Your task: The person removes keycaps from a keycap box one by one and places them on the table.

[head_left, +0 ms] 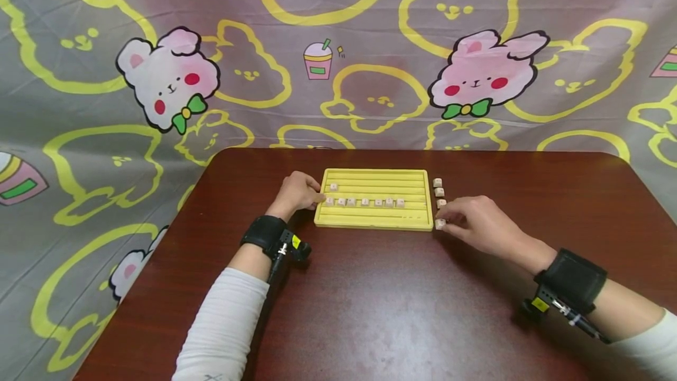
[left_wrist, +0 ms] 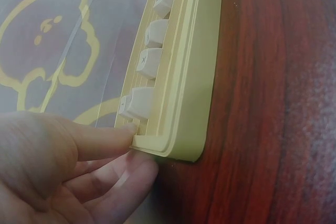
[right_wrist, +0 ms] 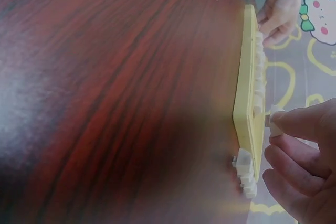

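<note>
Brown table (head_left: 370, 287), its far edge close against a hanging cloth (head_left: 365, 104). On the table's far half, roughly mid-width, lies a yellow tray (head_left: 370, 223) with long ridges running left to right.

In the tray: a row of seven pale key caps (head_left: 365, 202), loosely spaced, starting just inside the left rim and ending short of the right one. A lone key cap (head_left: 333, 187) sits farther back, near the row's left end. From the left wrist, an X can be read on one cap in the row; most other marks are too small or blurred to make out.

Left hand (head_left: 298, 191) at the tray's left end, thumb and fingers pinching the rim, the thumb coming over the top and a finger lower down on the outside. The thumb tip is just beside the end cap.

Right hand (head_left: 481, 225) just off the tray's right side, thumb and forefinger pinching a single white cap (right_wrist: 275, 123); the other fingers are bent and loose. Whether that cap touches the tray, cannot tell.

Along the tray's right side, a short line of spare caps (head_left: 439, 191) runs near to far, its near part half hidden by the fingers.

Both wrists wear black bands (head_left: 573, 281); white sleeves (head_left: 224, 322) above them. Cloth printed with yellow outlines and pink-and-white bunny faces (head_left: 170, 80) in green bows
</note>
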Tool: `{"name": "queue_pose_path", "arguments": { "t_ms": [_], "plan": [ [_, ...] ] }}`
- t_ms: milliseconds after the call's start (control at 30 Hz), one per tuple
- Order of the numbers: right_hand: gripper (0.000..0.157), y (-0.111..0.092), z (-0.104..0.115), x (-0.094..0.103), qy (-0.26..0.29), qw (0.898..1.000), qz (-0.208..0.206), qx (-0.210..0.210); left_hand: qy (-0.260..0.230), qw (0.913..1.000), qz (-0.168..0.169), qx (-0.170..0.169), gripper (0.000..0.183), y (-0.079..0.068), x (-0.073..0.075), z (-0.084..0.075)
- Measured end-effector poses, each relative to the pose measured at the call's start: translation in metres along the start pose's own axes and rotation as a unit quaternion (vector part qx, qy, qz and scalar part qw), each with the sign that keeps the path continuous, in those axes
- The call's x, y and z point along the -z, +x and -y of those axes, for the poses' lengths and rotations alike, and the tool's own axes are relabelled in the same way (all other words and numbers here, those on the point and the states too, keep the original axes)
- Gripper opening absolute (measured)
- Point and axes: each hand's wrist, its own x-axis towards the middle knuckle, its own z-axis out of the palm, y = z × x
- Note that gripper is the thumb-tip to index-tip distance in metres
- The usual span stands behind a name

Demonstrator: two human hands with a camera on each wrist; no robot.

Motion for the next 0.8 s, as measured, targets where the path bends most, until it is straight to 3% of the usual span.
{"name": "queue_pose_path", "arguments": {
  "t_ms": [800],
  "plan": [
    [0.014,-0.005,-0.012,-0.009,-0.004,1.0,0.007,-0.019,0.009,0.9999,-0.009,-0.006,0.034,0.002,-0.002,0.002]
  ]
}}
